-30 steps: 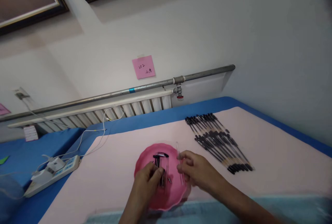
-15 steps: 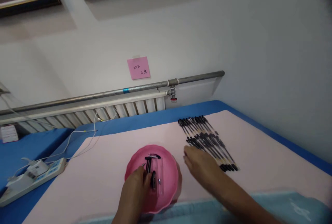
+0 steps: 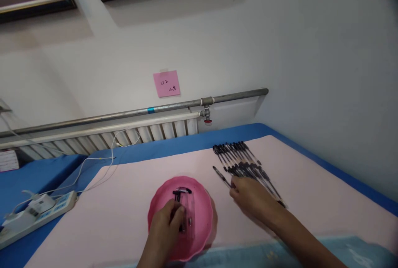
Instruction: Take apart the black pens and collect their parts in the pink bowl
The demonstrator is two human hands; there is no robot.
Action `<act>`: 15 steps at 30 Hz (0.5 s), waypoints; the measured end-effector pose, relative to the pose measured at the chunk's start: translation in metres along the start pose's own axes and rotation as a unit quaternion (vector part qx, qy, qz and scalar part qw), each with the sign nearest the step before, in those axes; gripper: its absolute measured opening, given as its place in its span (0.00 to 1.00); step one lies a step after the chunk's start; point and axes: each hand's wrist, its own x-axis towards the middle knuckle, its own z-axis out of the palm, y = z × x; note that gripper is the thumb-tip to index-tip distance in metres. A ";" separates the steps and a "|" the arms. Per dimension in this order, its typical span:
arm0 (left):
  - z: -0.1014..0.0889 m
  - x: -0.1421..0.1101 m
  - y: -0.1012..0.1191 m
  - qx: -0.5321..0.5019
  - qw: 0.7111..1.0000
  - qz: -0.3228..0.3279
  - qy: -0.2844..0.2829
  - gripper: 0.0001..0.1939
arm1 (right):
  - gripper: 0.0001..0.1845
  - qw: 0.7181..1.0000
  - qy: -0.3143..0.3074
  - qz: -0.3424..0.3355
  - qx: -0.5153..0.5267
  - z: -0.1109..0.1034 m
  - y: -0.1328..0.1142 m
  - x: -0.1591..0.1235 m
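Observation:
My right hand is closed around the lower end of a black-and-clear pen, just left of the rows of pens. The pen tilts up and to the left from my fingers. My left hand is over the left part of a pink scalloped plate, thumb and fingers pinched together; what they hold, if anything, is hidden. Inside the plate, beside that hand, lie a black pen cap, clear plastic tubes and other dark pen parts, partly covered by my fingers.
Several assembled pens lie in two slanting rows on the pale pink sheet. A power strip with white plugs and cables sits at left. A radiator and a pipe run along the wall behind the table.
My right hand has let go of the clear tube, which now lies in the plate, moved right to the pen rows and taken hold of a pen. My left hand stays over the plate.

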 end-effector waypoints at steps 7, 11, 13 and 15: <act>0.001 -0.012 0.025 -0.416 0.901 -0.101 -0.064 0.23 | 0.10 0.883 -0.226 -0.130 0.390 -0.001 -0.042 -0.028; -0.010 -0.008 0.023 -0.469 0.878 -0.098 -0.012 0.23 | 0.08 0.886 -0.252 -0.109 0.374 0.002 -0.046 -0.032; -0.019 -0.004 0.018 -0.442 0.891 -0.096 0.044 0.23 | 0.08 0.896 -0.233 -0.111 0.361 0.004 -0.042 -0.029; -0.026 -0.001 0.011 -0.348 0.929 -0.093 0.085 0.21 | 0.09 0.897 -0.219 -0.107 0.370 0.007 -0.036 -0.024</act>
